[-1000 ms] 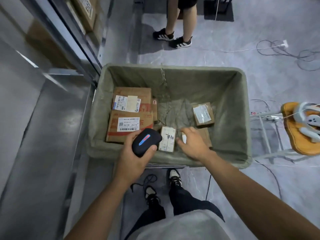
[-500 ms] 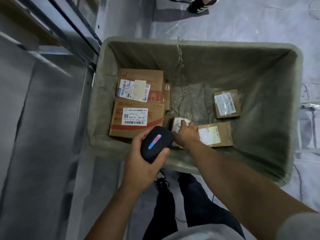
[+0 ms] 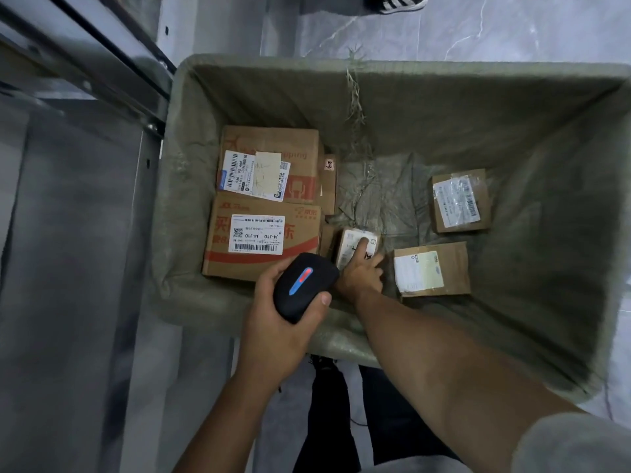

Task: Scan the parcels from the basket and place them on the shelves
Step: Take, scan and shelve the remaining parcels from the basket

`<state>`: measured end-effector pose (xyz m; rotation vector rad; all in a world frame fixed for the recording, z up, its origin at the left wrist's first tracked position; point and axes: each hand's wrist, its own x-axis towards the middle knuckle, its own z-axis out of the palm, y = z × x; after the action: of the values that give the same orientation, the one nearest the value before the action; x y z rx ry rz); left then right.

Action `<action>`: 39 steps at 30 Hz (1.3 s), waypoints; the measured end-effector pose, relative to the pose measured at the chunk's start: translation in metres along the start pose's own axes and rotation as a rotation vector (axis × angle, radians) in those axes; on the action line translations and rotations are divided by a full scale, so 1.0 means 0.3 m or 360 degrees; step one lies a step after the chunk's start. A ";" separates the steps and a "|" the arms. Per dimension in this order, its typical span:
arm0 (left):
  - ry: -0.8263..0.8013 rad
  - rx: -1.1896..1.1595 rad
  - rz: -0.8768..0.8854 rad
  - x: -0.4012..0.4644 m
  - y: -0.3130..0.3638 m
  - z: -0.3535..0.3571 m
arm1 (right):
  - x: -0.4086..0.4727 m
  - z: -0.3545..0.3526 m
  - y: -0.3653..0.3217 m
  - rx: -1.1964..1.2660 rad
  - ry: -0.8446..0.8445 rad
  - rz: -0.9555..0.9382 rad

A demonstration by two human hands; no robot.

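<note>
Since half a second ago the head camera has dropped closer over the basket [image 3: 177, 186], and the right hand [image 3: 360, 273] has gone deeper, so its fingers now lie on top of the small parcel [image 3: 355, 242] near the middle of the basket floor. Looks to me like the grip is only starting: fingers rest on the label side, but I can't tell if the thumb has wrapped an edge yet.

Left hand [image 3: 276, 332] is clamped round the black scanner [image 3: 302, 286], held up over the near rim, I guess so it's ready to read the label once the parcel comes up. Two big cartons [image 3: 263, 216] sit stacked against the left wall, and two flat brown parcels [image 3: 444, 233] lie to the right, all label-up, which should make scanning easy. Shelf frame [image 3: 102, 63] is just left of the basket.
</note>
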<state>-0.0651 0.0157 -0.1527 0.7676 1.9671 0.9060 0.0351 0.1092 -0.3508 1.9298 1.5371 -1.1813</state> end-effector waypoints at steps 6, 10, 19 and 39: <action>0.0026 0.0038 -0.0003 -0.006 0.010 -0.016 | -0.028 -0.082 0.017 -0.0055 0.0067 -0.0057; 0.0007 0.0063 0.0031 -0.015 0.025 -0.035 | -0.088 -0.169 0.063 -0.0056 0.0102 -0.0259; 0.0072 0.0065 0.0095 -0.091 0.066 -0.073 | -0.282 -0.365 0.145 -0.0102 0.0167 -0.0641; 0.0621 -0.0007 0.0296 -0.422 0.087 -0.255 | -0.726 -0.515 0.025 -0.0176 0.0407 -0.1696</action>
<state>-0.0654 -0.0911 -0.0473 0.8294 2.2537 1.2463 0.0903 0.0933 -0.0900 1.1565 2.8532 -1.1532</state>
